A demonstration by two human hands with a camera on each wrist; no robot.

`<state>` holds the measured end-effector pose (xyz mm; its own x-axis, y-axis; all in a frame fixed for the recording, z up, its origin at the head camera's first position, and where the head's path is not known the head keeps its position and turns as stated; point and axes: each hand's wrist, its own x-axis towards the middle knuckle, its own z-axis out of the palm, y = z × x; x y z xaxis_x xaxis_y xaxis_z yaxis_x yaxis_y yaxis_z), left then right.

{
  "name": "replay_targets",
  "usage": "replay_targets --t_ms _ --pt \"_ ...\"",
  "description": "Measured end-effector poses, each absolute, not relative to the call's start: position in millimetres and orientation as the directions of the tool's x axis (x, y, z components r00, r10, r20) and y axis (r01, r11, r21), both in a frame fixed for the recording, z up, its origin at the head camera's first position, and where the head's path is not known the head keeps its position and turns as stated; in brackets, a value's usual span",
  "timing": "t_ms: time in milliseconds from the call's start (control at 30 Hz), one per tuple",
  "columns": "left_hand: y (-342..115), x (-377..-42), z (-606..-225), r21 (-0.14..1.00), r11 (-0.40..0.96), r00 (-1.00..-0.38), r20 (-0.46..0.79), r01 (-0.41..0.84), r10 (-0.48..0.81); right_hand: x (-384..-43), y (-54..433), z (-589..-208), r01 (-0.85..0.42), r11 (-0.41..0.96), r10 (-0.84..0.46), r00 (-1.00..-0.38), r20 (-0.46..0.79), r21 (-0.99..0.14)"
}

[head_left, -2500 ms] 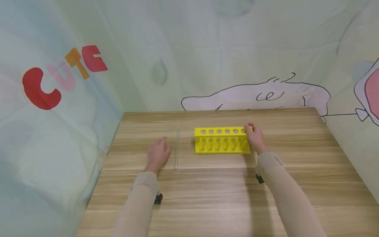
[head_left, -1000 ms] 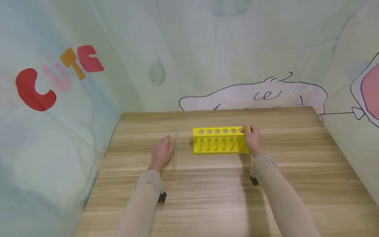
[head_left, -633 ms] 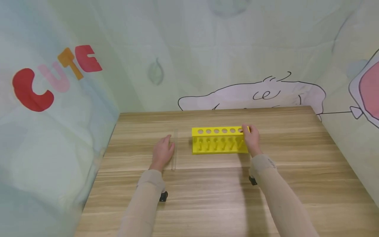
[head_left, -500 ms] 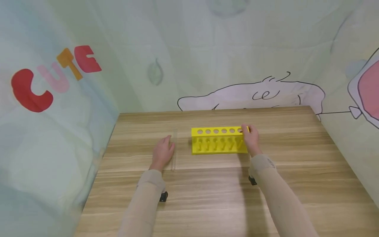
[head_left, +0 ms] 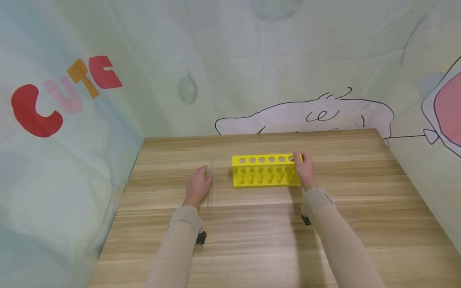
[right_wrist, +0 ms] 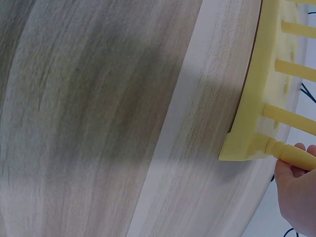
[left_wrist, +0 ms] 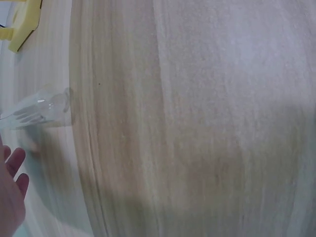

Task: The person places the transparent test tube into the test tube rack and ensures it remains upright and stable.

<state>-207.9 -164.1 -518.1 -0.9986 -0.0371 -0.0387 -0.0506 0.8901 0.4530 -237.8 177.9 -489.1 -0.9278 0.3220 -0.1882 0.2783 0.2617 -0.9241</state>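
Note:
A yellow test tube rack stands upright on the wooden table, with a row of round holes on top and pegs below. My right hand grips its right end; in the right wrist view the hand is by the end post of the rack. Left of the rack lies a clear glass test tube, lengthwise away from me. Right beside it is my left hand, its fingers loosely bent. Seen from the left wrist, a gap shows between the hand and the tube; contact farther along is hidden.
The wood-grain table ends at a printed cloth backdrop behind and at both sides. Black wrist cameras sit under both sleeves. Thin dark cables show beyond the rack in the right wrist view.
Over the last seconds my left hand has come rightward, close up to the test tube. The right hand keeps its grip on the rack. The head view has shifted slightly.

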Motion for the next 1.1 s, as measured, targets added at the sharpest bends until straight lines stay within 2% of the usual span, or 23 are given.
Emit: replay_targets --t_ms 467,1100 --pt "-164.6 -214.5 -514.3 0.512 0.847 -0.989 -0.084 -0.147 -0.12 -239.1 178.2 -491.2 0.258 0.255 0.334 -0.928 -0.165 -0.932" --pt "-162.3 -222.2 -514.4 0.56 0.805 -0.977 -0.182 -0.195 -0.11 -239.9 179.2 -493.0 0.274 0.246 0.341 -0.922 -0.182 -0.93"
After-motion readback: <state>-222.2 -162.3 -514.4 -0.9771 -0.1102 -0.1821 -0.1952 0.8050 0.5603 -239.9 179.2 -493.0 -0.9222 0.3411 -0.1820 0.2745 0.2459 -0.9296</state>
